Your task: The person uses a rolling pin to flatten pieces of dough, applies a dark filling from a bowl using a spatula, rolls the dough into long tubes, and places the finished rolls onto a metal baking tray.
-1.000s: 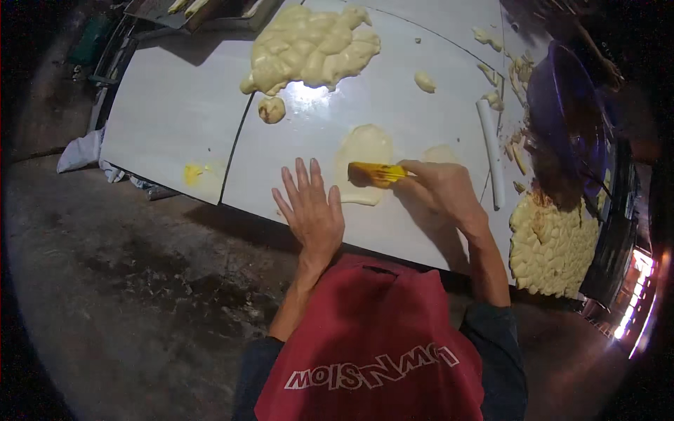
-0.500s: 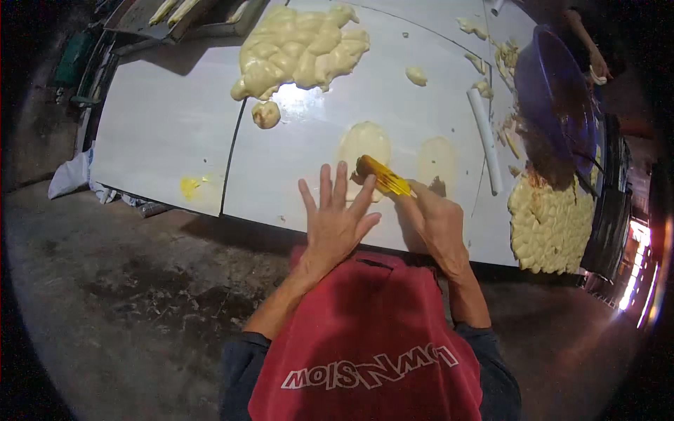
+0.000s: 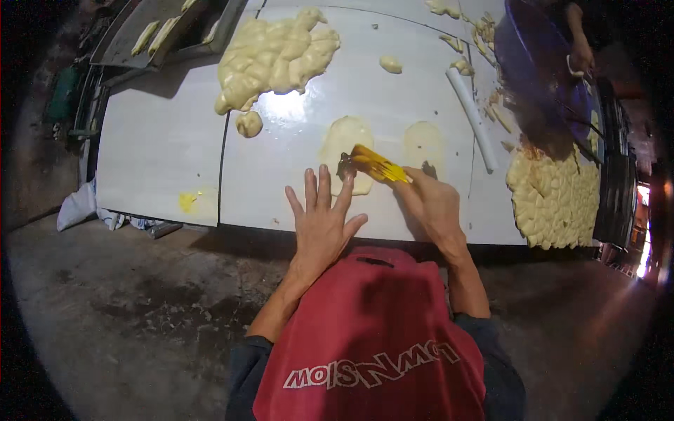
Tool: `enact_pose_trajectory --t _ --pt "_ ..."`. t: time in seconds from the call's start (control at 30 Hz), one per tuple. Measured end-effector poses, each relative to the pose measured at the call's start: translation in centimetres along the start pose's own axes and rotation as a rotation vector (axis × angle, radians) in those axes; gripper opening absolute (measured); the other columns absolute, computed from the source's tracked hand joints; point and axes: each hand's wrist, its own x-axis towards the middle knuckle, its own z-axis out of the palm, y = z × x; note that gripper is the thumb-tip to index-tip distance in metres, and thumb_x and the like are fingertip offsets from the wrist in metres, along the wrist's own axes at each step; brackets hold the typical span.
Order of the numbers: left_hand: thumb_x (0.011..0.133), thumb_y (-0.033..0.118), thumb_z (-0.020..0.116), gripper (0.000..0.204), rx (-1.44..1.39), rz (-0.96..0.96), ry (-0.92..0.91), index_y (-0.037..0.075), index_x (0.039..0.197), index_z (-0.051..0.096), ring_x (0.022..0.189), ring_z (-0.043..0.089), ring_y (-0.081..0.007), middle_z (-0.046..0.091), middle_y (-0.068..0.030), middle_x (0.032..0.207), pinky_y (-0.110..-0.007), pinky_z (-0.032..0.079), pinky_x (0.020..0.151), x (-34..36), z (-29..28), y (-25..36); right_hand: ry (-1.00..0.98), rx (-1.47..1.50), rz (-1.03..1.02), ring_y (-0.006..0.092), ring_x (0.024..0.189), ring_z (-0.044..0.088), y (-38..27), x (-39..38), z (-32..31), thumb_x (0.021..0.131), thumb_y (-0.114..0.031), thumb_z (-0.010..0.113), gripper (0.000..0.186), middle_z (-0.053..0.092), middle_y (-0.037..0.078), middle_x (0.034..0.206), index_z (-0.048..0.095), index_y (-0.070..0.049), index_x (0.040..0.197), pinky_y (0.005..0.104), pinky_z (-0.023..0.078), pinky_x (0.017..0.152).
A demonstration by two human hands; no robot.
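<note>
head view: left hand is palm down with the fingers spread, forearm coming up from the lower edge, fingertips reaching the near-left edge of a flat oval dough piece. its index fingertip is right by a dark dab of filling on that dough, can't tell if it actually touches. right hand is angled in from the right, pinching the end of a yellow tool between thumb and fingers, tool slanting up and left so its far end sits over the dough next to the dab. some of those right fingers are tucked out of sight so the exact grip is hard to read. second oval dough lies just to the right, its dark dab partly behind the right hand. purple tub is cut off at the top, and another person's hand beside it is pretty murky
</note>
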Motion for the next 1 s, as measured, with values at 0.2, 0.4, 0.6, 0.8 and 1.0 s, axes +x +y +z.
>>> enact_pose_trajectory --t 0.2,0.4,0.6,0.8,1.0 --pt "0.095 0.057 0.060 0.073 0.016 0.037 -0.028 0.024 0.158 0.041 0.153 0.018 -0.0502 0.021 -0.0275 0.166 -0.075 0.011 0.116 0.4 0.3 0.7 -0.087 0.116 0.082 0.0383 0.074 0.070 2.8 -0.1 -1.2 0.095 -0.033 0.068 0.031 0.072 0.017 0.083 0.072 -0.007 0.111 0.0456 0.054 0.067" --pt "0.097 0.052 0.061 0.062 0.066 0.044 0.134 0.024 0.151 0.052 0.153 0.024 -0.0450 0.032 -0.0221 0.164 -0.065 0.014 0.121 -1.5 2.0 -1.1 0.499 0.227 0.268 0.0370 0.084 0.072 10.1 2.7 -8.8 0.098 -0.028 0.065 0.031 0.072 0.022 0.094 0.066 -0.002 0.114 0.0436 0.054 0.075" --pt "0.099 0.043 0.061 0.042 0.045 0.178 0.297 0.023 0.135 0.068 0.145 0.037 -0.0461 0.046 -0.0197 0.156 -0.063 0.030 0.116 -1.1 2.9 -0.7 0.719 -0.778 0.330 0.0333 0.091 0.072 19.0 5.5 -22.8 0.098 -0.019 0.059 0.028 0.069 0.013 0.096 0.068 -0.013 0.124 0.0449 0.057 0.073" --pt "0.097 0.039 0.063 0.038 0.059 0.166 0.345 0.024 0.131 0.071 0.143 0.040 -0.0455 0.048 -0.0181 0.154 -0.062 0.033 0.115 -1.1 2.9 -1.4 0.617 -0.704 0.218 0.0343 0.080 0.071 17.0 3.3 -23.3 0.095 -0.020 0.063 0.024 0.070 0.015 0.095 0.070 -0.012 0.116 0.0443 0.058 0.073" --pt "0.094 0.031 0.063 0.039 0.040 0.196 0.335 0.019 0.131 0.068 0.141 0.044 -0.0459 0.050 -0.0196 0.152 -0.060 0.037 0.114 -0.8 2.8 -1.1 0.434 -0.135 0.524 0.0336 0.068 0.067 19.0 2.4 -24.5 0.098 -0.025 0.063 0.027 0.068 0.013 0.076 0.069 -0.001 0.107 0.0422 0.052 0.066"
